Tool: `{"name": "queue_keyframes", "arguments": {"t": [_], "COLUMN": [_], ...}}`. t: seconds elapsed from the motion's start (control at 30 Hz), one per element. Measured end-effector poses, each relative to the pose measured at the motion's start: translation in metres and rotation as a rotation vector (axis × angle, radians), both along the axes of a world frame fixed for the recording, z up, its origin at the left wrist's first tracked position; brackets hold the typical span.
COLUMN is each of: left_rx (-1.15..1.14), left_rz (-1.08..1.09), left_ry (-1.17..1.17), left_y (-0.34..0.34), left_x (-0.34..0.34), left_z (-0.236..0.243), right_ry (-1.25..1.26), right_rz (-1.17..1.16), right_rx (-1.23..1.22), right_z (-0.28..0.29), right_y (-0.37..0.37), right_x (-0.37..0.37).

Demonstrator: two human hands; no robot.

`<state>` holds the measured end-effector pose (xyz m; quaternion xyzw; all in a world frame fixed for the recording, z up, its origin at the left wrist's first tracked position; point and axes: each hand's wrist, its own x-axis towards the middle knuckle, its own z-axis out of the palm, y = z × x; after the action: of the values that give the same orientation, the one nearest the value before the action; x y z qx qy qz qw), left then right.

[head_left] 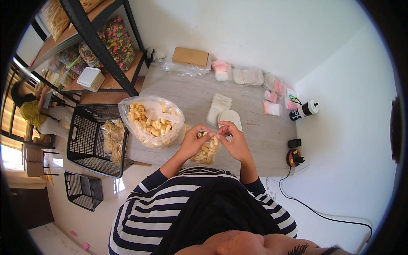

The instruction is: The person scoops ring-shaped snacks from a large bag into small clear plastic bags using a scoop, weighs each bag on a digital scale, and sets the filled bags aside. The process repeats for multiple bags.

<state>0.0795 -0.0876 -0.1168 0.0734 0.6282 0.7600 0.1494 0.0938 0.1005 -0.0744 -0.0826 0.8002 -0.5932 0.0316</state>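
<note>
A small transparent plastic bag [205, 156] of pale yellow curved tube pieces, like macaroni, stands at the table's front edge. Its gathered top is pinched by my left hand [193, 143] and my right hand [233, 143], fingertips close together. Whether a tie is between the fingers is too small to tell. To the left sits a large open plastic bag [176, 140] of the same pieces, with a translucent scoop [168, 115] lying in it. Just beyond my right hand is a white round-topped object [230, 117], partly hidden, beside a stack of flat plastic bags [218, 105]. A thin reddish ring [249, 122] lies to the right.
A black basket [78, 159] holding filled bags [114, 140] stands left of the table [263, 146]; a smaller crate [80, 199] is on the floor. Shelves [123, 76] rise behind. Bag packs [248, 76], a bottle [304, 110] and a corded socket [294, 158] line the table. Another person [32, 108] is far left.
</note>
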Motion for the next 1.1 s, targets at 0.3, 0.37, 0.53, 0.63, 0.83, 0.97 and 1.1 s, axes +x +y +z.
{"name": "queue_keyframes", "arguments": {"t": [0.3, 0.37, 0.53, 0.63, 0.83, 0.97, 1.1], "left_rx": [-0.061, -0.025, 0.047, 0.128, 0.130, 0.082, 0.021], "left_rz": [-0.021, -0.022, 0.001, 0.013, 0.029, 0.025, 0.057], "left_ry": [-0.057, -0.019, -0.163, -0.208, -0.146, -0.101, -0.057], "left_y": [-0.001, 0.000, -0.001, -0.001, 0.002, 0.003, 0.004], "left_x": [0.000, -0.001, 0.000, 0.001, 0.003, 0.004, 0.003], "left_z": [0.011, 0.003, 0.006, 0.004, 0.001, 0.002, -0.001], "right_ry": [-0.024, -0.015, 0.023, 0.009, 0.020, 0.114, 0.108], "right_rz": [-0.025, -0.047, -0.085, -0.113, -0.126, -0.117, -0.131], "right_rx": [0.013, 0.009, -0.035, -0.059, -0.139, -0.093, -0.105], "right_z": [-0.015, -0.013, -0.006, -0.015, -0.027, -0.027, -0.021], "right_y": [0.009, 0.008, 0.012, 0.021, 0.026, 0.029, 0.031], "right_x": [0.006, 0.007, 0.009, 0.010, 0.016, 0.015, 0.016]}}
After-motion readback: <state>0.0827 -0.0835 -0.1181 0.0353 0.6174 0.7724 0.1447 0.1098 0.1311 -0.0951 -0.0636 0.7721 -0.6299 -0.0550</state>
